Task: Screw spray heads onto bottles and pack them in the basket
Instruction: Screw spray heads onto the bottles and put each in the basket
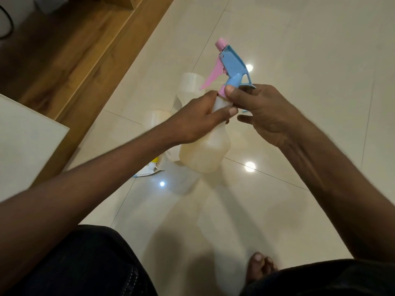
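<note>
Above the floor: we see a translucent bottle held in the air over glossy cream floor tiles, tilted with its neck away from us.
Left hand: our left hand wraps the bottle's upper body, fingers curled round it; the neck is mostly covered.
Right hand: our right hand pinches the pink collar of the blue spray head between thumb and fingers; the other fingertips are hidden behind the collar.
Spray head: it sits on the bottle's mouth, pink trigger pointing left; how far it is threaded we cannot tell.
Behind the hands: two more pale bottles stand on the floor, faint and partly hidden.
Lower left: a small white and yellow item, too blurred to name.
Basket: not in view.
</note>
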